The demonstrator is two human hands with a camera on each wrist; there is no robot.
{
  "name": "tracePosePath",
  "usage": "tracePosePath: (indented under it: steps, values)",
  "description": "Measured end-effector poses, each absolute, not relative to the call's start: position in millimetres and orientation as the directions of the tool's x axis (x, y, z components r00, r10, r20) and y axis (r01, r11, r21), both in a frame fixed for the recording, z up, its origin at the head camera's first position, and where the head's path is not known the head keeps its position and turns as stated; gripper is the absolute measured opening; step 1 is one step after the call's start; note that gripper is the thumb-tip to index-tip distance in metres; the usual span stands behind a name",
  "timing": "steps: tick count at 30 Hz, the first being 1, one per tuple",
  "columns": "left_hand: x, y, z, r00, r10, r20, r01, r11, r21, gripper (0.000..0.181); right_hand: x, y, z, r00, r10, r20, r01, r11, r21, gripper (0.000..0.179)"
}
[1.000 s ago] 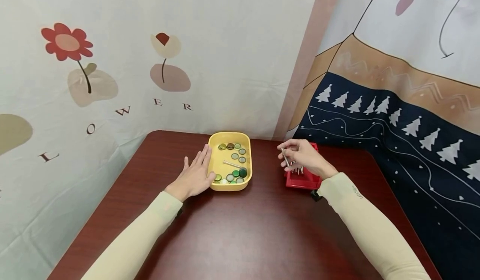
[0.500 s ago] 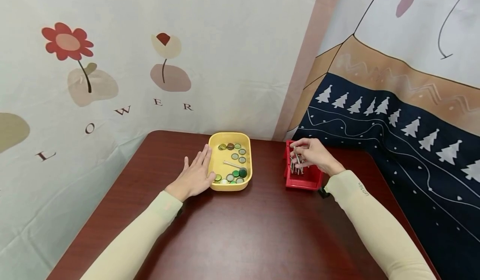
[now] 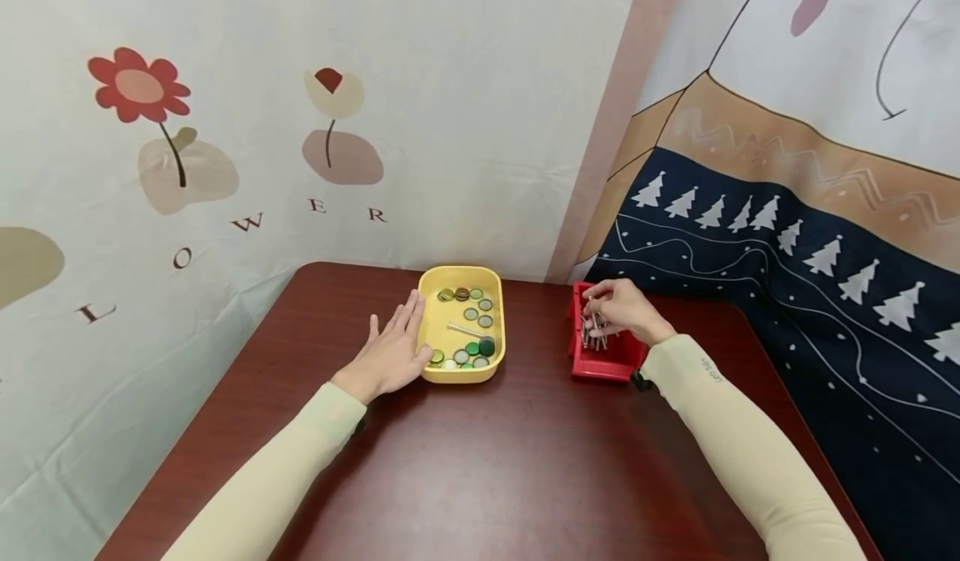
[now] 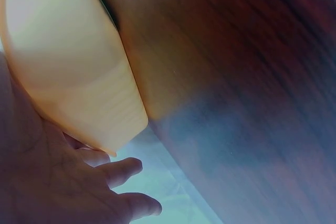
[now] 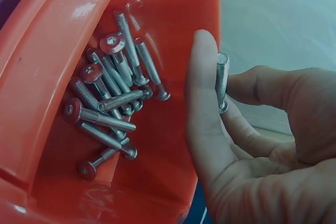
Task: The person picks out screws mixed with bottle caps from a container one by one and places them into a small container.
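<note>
My right hand (image 3: 628, 311) is over a red plastic bin (image 3: 607, 370), pinching a silver bolt (image 5: 221, 80) between thumb and finger. Several more bolts (image 5: 118, 98) with hex-socket heads lie in a loose heap in the bin. My left hand (image 3: 386, 356) rests with straight fingers against the left side of a yellow tray (image 3: 439, 328); the left wrist view shows its palm by the tray wall (image 4: 79, 66). Inside the tray are several bottle caps (image 3: 486, 346), green, yellowish and grey, around a single bolt (image 3: 466, 329).
Both containers stand near the back edge of a dark red-brown table (image 3: 465, 469). A pale printed curtain (image 3: 465, 127) hangs behind, with a dark blue tree-patterned section (image 3: 750, 252) on the right.
My right hand, with a bolt in its fingers, has shifted right from the bin's left edge to above the heap, hardly moving in the last half second. The left hand has stayed put.
</note>
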State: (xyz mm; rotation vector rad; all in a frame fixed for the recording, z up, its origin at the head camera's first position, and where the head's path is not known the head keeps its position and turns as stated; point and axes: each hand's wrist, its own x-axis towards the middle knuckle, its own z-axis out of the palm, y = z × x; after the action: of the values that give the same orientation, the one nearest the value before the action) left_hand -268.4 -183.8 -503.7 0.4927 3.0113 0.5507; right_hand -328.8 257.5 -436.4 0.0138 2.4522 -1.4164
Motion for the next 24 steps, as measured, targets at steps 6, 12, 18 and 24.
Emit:
tracePosePath:
  steps: [6, 12, 18, 24]
  values:
    - [-268, -183, -504, -0.948, 0.319, 0.015, 0.303, 0.884, 0.357, 0.091, -334, 255, -440, -0.955, -0.117, -0.272, 0.169, 0.541, -0.824, 0.043]
    - [-268, -184, -505, -0.948, 0.319, 0.017, 0.304, 0.885, 0.353, 0.091, -338, 254, -439, -0.953, -0.107, -0.284, 0.177, 0.564, -0.807, 0.043]
    - [-269, -184, -504, -0.947, 0.321, 0.019, 0.307, 0.885, 0.35, 0.092, -340, 252, -436, -0.953, -0.098, -0.285, 0.179, 0.578, -0.796, 0.044]
    - [-268, -184, -503, -0.947, 0.322, 0.009, 0.304, 0.883, 0.358, 0.092, -339, 250, -435, -0.955, -0.109, -0.276, 0.158, 0.598, -0.786, 0.046]
